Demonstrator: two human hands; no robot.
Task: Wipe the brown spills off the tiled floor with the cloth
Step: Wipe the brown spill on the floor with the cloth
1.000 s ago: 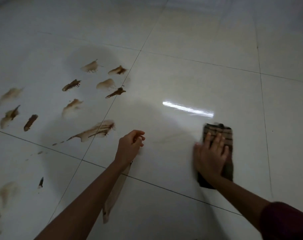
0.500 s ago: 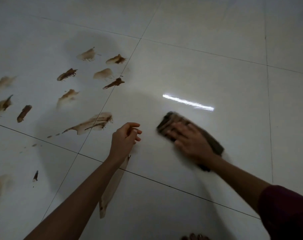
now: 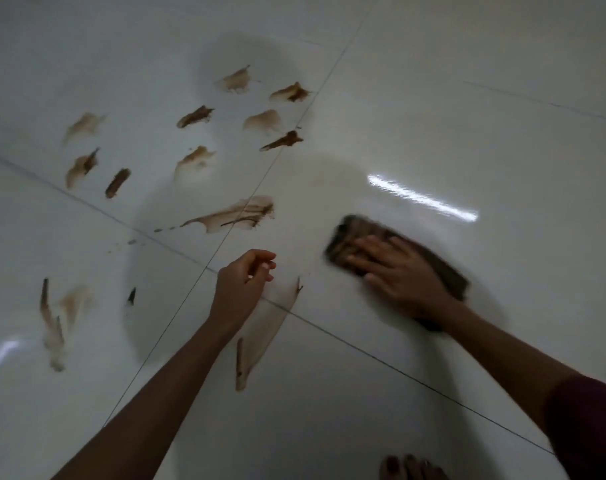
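My right hand [image 3: 400,271] lies flat on a brown striped cloth [image 3: 350,237], pressing it onto the glossy white tiled floor [image 3: 433,116]. The cloth is blurred with motion. My left hand [image 3: 241,284] hovers over the floor with its fingers loosely curled and nothing in it. A long pale brown smear [image 3: 260,337] runs just below and to the right of that hand. A wide brown streak [image 3: 235,214] lies beyond it. Several smaller brown spills [image 3: 194,116] dot the tile at upper left, and more smears [image 3: 52,320] lie at the left edge.
Toes of a bare foot [image 3: 410,467] show at the bottom edge. Dark grout lines [image 3: 363,351] cross the floor. A bright light reflection [image 3: 422,199] sits to the right of the cloth.
My right hand swept the cloth from the right toward the left, nearer my left hand. The view shifted, bringing the lower-left smears and the foot into sight.
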